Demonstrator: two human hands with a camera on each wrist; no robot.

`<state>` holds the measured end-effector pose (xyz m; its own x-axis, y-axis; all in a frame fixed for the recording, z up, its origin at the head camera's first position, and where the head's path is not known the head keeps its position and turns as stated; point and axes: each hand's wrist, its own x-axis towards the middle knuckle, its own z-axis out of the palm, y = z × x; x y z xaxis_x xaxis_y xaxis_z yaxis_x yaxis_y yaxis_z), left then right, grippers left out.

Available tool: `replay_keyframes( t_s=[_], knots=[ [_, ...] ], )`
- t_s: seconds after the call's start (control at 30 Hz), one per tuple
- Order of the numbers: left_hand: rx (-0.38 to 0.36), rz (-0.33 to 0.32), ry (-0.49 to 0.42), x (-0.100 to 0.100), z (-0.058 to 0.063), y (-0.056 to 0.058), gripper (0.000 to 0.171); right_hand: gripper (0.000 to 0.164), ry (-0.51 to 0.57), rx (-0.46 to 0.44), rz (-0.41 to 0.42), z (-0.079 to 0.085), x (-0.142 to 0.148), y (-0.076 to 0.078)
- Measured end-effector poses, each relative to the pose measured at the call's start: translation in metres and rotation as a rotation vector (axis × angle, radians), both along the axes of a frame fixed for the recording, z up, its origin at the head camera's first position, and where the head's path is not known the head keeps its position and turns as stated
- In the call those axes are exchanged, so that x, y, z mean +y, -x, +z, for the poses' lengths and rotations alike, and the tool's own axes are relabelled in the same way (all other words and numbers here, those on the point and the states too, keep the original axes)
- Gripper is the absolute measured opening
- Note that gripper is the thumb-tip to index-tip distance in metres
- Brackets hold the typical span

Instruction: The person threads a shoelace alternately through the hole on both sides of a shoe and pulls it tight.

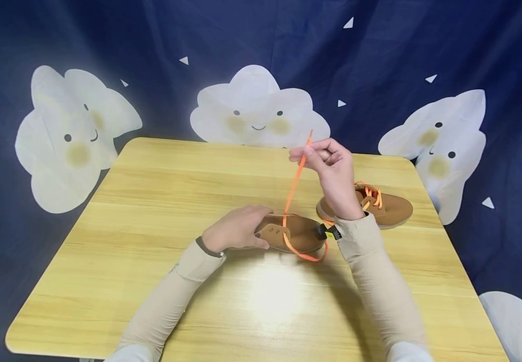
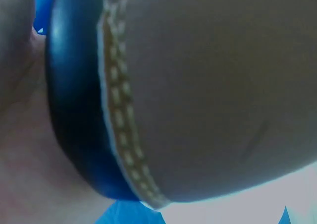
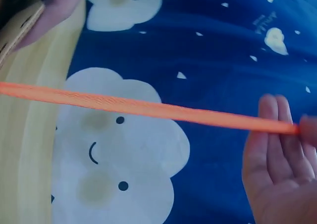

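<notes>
A brown shoe (image 1: 305,232) lies on the table with its toe to the right. My left hand (image 1: 238,229) holds it at the heel end, thumb on the near side and fingers over the far side. Above the shoe, my right hand (image 1: 337,171) pinches an orange shoelace (image 1: 294,183) near its tip between thumb and fingers. The lace runs taut from the eyelets up to that hand, as the right wrist view also shows. Another orange lace length (image 1: 308,257) loops loosely beside the toe. The left wrist view holds mostly a sleeve (image 2: 223,85) and black wristband (image 2: 79,95); the shoe is hidden there.
A second brown shoe (image 1: 397,208), with orange laces (image 1: 371,193) threaded, sits behind my right wrist towards the table's right side. The wooden table (image 1: 120,211) ends at a dark blue curtain (image 1: 161,30) printed with clouds.
</notes>
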<state>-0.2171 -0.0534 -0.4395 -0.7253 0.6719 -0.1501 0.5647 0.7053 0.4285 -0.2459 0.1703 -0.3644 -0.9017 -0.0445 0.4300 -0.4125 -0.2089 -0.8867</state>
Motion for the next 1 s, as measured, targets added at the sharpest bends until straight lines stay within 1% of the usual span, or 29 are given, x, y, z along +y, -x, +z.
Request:
replay_keyframes(
  t_s=[0.13,0.23,0.33,0.4,0.47,0.57,0.63,0.7,0.77,0.9,0.93,1.0],
  knots=[
    [-0.011,-0.013,0.003,-0.001,0.002,0.001,0.092,0.008,0.008,-0.008,0.089,-0.007,0.010,-0.015],
    [0.004,-0.029,-0.036,-0.004,0.007,0.001,0.094,0.019,0.040,-0.016,0.179,-0.015,0.019,-0.026],
    [0.055,-0.046,-0.109,-0.008,0.013,-0.001,0.087,0.027,0.071,-0.030,0.273,-0.021,0.026,-0.033],
    [0.098,-0.049,-0.143,-0.010,0.017,-0.002,0.078,0.028,0.060,-0.043,0.332,-0.022,0.030,-0.036],
    [0.135,-0.054,-0.167,-0.012,0.021,-0.004,0.068,0.028,0.022,-0.055,0.373,-0.022,0.034,-0.038],
    [0.169,-0.050,-0.184,-0.014,0.025,-0.007,0.052,0.027,-0.070,-0.067,0.395,-0.019,0.040,-0.040],
    [0.178,-0.057,-0.197,-0.014,0.026,-0.008,0.041,0.026,-0.153,-0.074,0.372,-0.017,0.043,-0.041],
    [0.182,-0.075,-0.201,-0.013,0.026,-0.008,0.030,0.024,-0.263,-0.086,0.333,-0.015,0.046,-0.043],
    [0.171,-0.094,-0.205,-0.011,0.025,-0.008,0.024,0.022,-0.399,-0.084,0.292,-0.013,0.048,-0.047],
    [0.131,-0.118,-0.184,-0.006,0.022,-0.007,0.019,0.014,-0.651,-0.065,0.284,-0.011,0.047,-0.054],
    [0.123,-0.119,-0.173,-0.005,0.021,-0.007,0.018,0.009,-0.702,-0.063,0.287,-0.010,0.045,-0.055],
    [0.112,-0.122,-0.149,-0.002,0.020,-0.006,0.013,0.008,-0.806,-0.071,0.278,-0.010,0.040,-0.057]
  ],
)
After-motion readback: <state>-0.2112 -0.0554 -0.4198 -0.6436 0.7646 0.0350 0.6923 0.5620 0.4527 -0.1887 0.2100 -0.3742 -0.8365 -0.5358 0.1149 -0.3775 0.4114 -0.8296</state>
